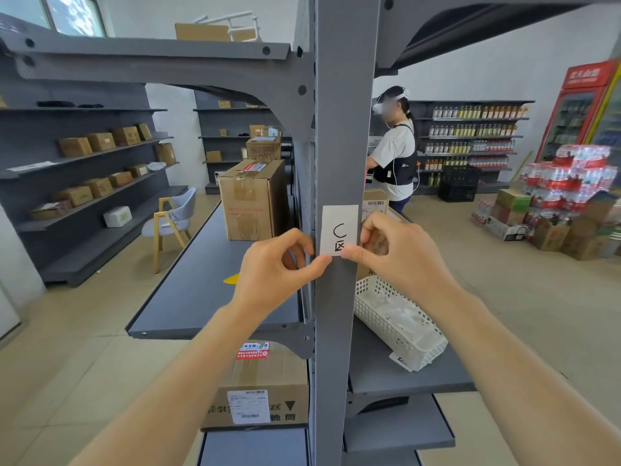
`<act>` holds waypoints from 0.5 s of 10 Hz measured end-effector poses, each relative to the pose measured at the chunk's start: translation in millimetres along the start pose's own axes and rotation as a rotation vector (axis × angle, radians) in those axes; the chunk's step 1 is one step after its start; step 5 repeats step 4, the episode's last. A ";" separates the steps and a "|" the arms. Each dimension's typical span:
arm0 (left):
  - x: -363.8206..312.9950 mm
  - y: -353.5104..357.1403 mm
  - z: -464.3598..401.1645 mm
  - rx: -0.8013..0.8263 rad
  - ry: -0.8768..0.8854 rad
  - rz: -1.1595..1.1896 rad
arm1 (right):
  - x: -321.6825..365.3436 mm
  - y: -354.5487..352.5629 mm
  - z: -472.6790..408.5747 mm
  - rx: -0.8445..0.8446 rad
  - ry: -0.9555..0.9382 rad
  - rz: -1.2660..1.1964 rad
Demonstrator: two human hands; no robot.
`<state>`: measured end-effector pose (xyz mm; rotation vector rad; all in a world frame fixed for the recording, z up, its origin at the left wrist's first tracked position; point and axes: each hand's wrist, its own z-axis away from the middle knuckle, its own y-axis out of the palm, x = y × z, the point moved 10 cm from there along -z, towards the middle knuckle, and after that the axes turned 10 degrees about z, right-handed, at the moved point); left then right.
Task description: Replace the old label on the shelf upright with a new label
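Observation:
A grey steel shelf upright runs down the middle of the view. A white paper label with black marks lies flat against its front face. My left hand pinches the label's lower left corner between thumb and forefinger. My right hand pinches the lower right corner, thumb over the print. The label's lower edge is partly hidden by my fingers. Whether it is stuck or loose at the bottom I cannot tell.
A white plastic basket holding white sheets sits on the shelf right of the upright. Cardboard boxes stand on the left shelf, another box below. A person stands behind. A chair is at left.

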<state>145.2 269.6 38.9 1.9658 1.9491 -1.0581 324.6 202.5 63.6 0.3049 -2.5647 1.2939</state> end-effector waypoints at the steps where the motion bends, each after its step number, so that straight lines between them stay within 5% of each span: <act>1: 14.6 1.4 4.6 -0.031 -0.142 0.128 | -0.9 0.2 1.1 0.012 -0.006 0.023; 5: 16.0 -6.4 12.6 -0.062 -0.246 0.198 | -5.5 -1.5 11.2 0.028 0.019 0.051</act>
